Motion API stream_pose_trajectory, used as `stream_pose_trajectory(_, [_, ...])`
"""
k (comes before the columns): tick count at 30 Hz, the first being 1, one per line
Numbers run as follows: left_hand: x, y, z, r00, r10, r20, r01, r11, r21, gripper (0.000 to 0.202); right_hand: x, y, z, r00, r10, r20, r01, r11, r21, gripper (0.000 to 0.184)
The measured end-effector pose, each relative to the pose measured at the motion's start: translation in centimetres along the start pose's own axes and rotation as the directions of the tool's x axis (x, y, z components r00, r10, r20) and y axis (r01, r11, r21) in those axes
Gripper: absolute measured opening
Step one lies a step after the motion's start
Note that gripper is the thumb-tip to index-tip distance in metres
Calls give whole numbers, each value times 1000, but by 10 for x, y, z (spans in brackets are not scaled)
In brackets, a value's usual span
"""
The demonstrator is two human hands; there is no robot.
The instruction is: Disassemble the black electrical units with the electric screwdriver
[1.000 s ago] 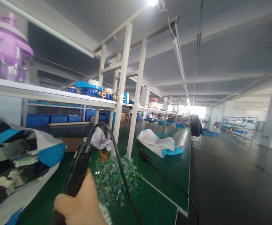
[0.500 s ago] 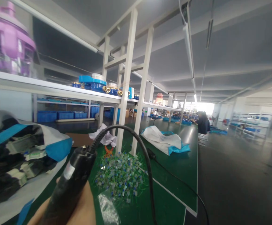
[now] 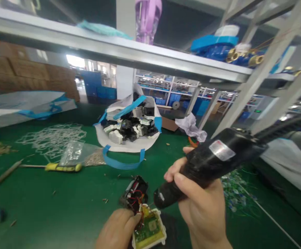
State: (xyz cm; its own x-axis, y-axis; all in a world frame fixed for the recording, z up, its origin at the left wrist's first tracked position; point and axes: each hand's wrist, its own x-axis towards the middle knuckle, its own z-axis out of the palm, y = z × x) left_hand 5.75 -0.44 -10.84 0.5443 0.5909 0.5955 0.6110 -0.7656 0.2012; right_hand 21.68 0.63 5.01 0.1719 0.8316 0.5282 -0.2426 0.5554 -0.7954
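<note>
My right hand [image 3: 203, 204] is wrapped round a black corded electric screwdriver [image 3: 212, 160], its tip pointing down-left toward a small module. My left hand [image 3: 118, 230] pinches that module [image 3: 149, 230], a white-framed case with a green circuit board and yellow part, at the bottom of the view. A black part with red wires [image 3: 134, 193] hangs from the module's top, just above my left fingers. The screwdriver's tip sits right beside the module's upper edge.
A white bag with blue straps [image 3: 129, 129] full of black and white parts stands behind on the green bench [image 3: 49, 200]. A yellow-handled screwdriver [image 3: 62, 167] and a clear plastic bag [image 3: 74, 154] lie left. A heap of small blue pieces [image 3: 234, 192] lies right. A white shelf [image 3: 114, 52] spans overhead.
The view has swung left and down from the long hall to the bench. My left hand and the module have come into sight, and the screwdriver now points down at it.
</note>
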Motion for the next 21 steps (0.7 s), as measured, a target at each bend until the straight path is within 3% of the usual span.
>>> stream_pose_trajectory(3, [5, 5, -6, 995, -103, 3, 103, 993, -61, 49, -1, 3, 5, 999, 16, 30, -16, 1000, -8, 35])
stream_pose_trajectory(8, [10, 19, -21, 925, -314, 213, 350, 922, -166, 44, -2, 13, 8, 998, 24, 60, -21, 999, -47, 33])
stream_pose_trajectory(11, [11, 20, -25, 908, -321, 267, 381, 900, -212, 43, -2, 19, 9, 998, 30, 46, -26, 995, -94, 34])
stream_pose_trajectory(21, [7, 17, -22, 901, -321, 292, 389, 895, -218, 36, 1, 37, 11, 997, 62, 45, -58, 994, -95, 33])
